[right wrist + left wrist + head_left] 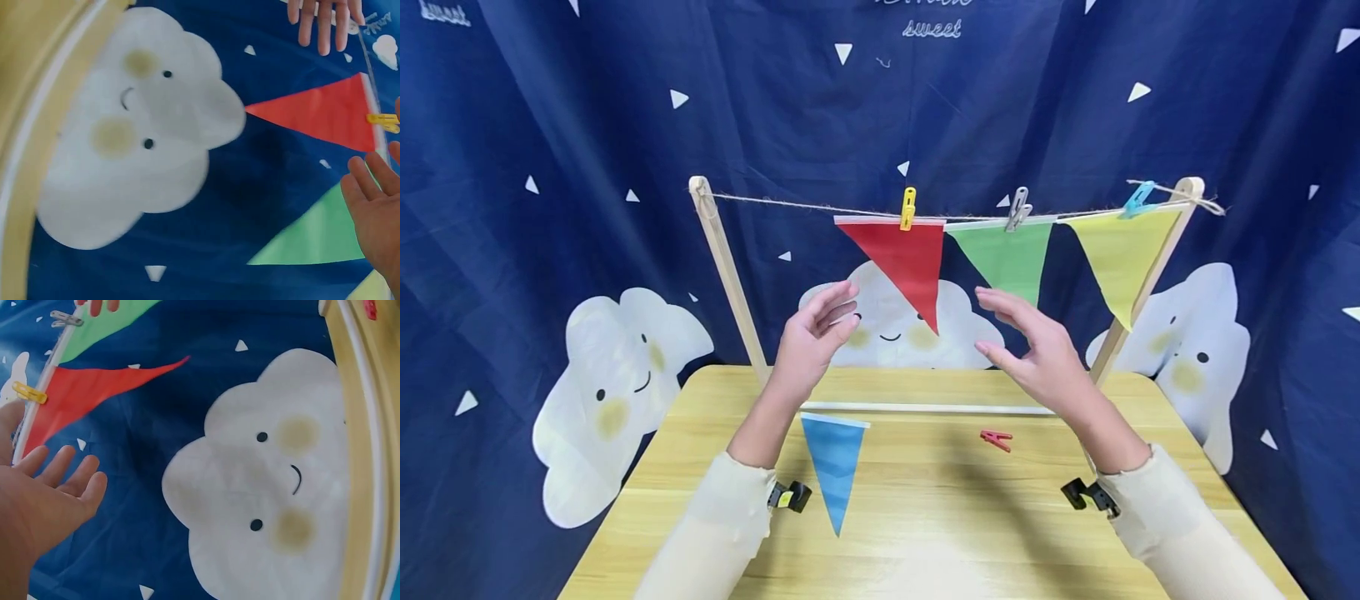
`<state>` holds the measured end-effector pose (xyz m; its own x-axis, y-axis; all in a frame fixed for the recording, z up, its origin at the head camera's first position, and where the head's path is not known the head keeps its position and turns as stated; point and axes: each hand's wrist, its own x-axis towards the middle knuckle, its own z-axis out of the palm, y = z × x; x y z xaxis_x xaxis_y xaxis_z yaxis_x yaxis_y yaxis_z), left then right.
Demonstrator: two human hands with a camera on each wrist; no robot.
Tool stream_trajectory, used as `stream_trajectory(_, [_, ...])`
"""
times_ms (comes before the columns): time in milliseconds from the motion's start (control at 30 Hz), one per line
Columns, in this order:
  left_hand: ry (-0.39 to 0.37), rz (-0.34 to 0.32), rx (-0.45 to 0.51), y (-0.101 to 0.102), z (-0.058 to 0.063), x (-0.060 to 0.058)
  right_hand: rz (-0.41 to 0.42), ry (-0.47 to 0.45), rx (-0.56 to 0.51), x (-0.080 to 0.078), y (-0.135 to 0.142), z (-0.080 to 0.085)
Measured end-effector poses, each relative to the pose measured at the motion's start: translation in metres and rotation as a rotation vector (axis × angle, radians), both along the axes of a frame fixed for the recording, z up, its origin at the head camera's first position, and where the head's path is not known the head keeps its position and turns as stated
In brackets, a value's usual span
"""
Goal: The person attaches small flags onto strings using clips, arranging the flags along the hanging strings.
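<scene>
Three triangular flags hang from a string point(775, 201): a red flag point(917, 258) under a yellow clothespin point(908, 208), a green flag point(1011, 258) under a grey clothespin point(1018, 210), and a yellow flag point(1120, 250) under a blue clothespin point(1138, 200). My left hand point(812, 337) is raised below and left of the red flag, fingers apart from it and holding nothing. My right hand point(1037, 350), also holding nothing, hovers in front of the green flag's lower part. On the table lie a blue flag point(835, 467) near my left forearm and a red clothespin point(997, 439) near the right.
Two wooden posts, left point(730, 275) and right point(1150, 283), carry the string's ends. A white bar point(925, 408) runs across the back of the wooden table point(910, 500). Behind hangs a dark blue curtain point(587, 100) with white clouds and triangles.
</scene>
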<state>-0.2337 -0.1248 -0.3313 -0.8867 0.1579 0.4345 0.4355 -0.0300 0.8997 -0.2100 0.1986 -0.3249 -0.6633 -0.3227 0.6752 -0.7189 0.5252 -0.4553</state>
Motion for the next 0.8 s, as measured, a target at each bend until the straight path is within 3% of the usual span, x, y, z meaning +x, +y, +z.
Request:
stream_trajectory(433, [0.01, -0.05, -0.271, -0.019, -0.042, 0.01, -0.009, -0.111, -0.052, 0.002, 0.006, -0.065])
stream_trajectory(800, [-0.057, -0.063, -0.361, -0.032, -0.073, 0.01, -0.05, -0.242, 0.016, 0.005, 0.019, -0.108])
